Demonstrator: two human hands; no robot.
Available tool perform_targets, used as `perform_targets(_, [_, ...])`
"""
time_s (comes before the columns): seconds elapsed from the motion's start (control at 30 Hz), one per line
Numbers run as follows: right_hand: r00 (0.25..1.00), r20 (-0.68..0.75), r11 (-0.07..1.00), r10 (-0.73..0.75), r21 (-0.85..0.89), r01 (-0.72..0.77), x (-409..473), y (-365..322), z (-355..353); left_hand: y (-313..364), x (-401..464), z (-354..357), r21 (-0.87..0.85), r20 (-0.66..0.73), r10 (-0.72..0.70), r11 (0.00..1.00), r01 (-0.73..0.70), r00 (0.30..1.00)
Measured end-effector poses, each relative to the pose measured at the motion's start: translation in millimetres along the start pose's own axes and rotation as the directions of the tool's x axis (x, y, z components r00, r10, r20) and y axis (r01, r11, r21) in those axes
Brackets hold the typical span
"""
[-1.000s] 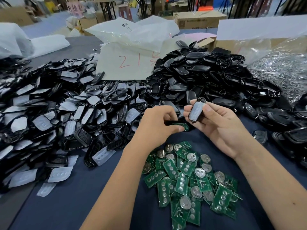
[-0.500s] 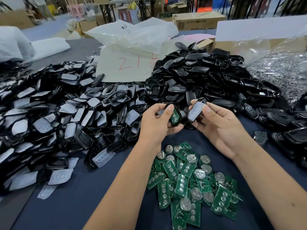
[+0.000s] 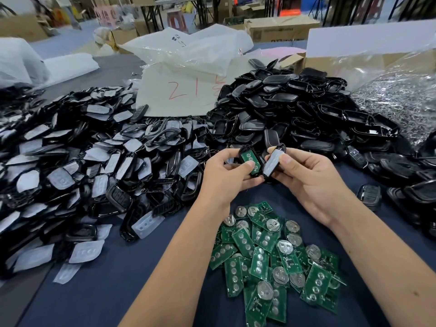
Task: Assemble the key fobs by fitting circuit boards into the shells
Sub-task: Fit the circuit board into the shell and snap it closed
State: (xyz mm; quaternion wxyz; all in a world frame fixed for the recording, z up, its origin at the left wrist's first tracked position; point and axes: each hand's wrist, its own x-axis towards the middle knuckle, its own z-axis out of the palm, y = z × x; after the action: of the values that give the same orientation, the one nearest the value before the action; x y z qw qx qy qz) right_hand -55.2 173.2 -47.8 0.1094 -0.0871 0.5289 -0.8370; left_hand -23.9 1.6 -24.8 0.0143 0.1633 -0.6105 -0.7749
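Table (image 3: 113, 284): dark blue cover. Near edge: loose pile of green circuit boards (image 3: 271, 263). Left: heap of black shells with translucent button pads (image 3: 70, 171). Far right: heap of plain black shells (image 3: 295, 109). Behind: plastic bags (image 3: 188, 50), cardboard boxes (image 3: 280, 28).

Above the heap of green circuit boards (image 3: 271, 263) on the dark blue tabletop (image 3: 113, 291), the left hand (image 3: 224, 178) holds a black shell (image 3: 245, 154) with a green board (image 3: 251, 161) seated in it, thumb pressing the board. Just beside it, the right hand (image 3: 309, 180) pinches a second shell half (image 3: 273, 161) with a pale rubber pad. Beyond the heap lie piles of black shells (image 3: 295, 114).
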Motion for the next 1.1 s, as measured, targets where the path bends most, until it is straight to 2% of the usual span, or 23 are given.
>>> perform_targets(0.27, [0.999,-0.035,0.998,-0.018,-0.060,0.016,-0.2,2.1,0.6,-4.6,3.6,-3.3,0.061,0.009,0.048,0.997,-0.048,0.999])
perform_targets(0.4, [0.998,-0.053,0.994,-0.027,-0.107,0.021,-2.0,3.4,2.5,-3.6,0.5,-3.0,0.157,0.015,0.159,0.975,-0.159,0.987])
perform_targets(0.6, [0.992,-0.106,0.983,-0.071,-0.176,0.052,-3.3,4.1,4.0,-7.0,-3.7,1.3,0.330,0.023,0.350,0.881,-0.338,0.936])
perform_targets(0.73, [0.986,-0.132,0.974,-0.097,-0.219,0.066,-4.8,3.8,5.8,-11.5,-5.9,6.2,0.386,0.047,0.425,0.827,-0.409,0.904])
perform_targets(1.0, [0.976,-0.188,0.969,-0.110,-0.238,0.063,-3.5,4.2,5.0,-15.9,-3.3,8.8,0.435,0.143,0.455,0.769,-0.469,0.879])
perform_targets(1.1, [0.971,-0.205,0.967,-0.121,-0.245,0.069,-2.3,4.1,4.3,-16.0,-2.0,8.9,0.487,0.198,0.479,0.709,-0.510,0.855])
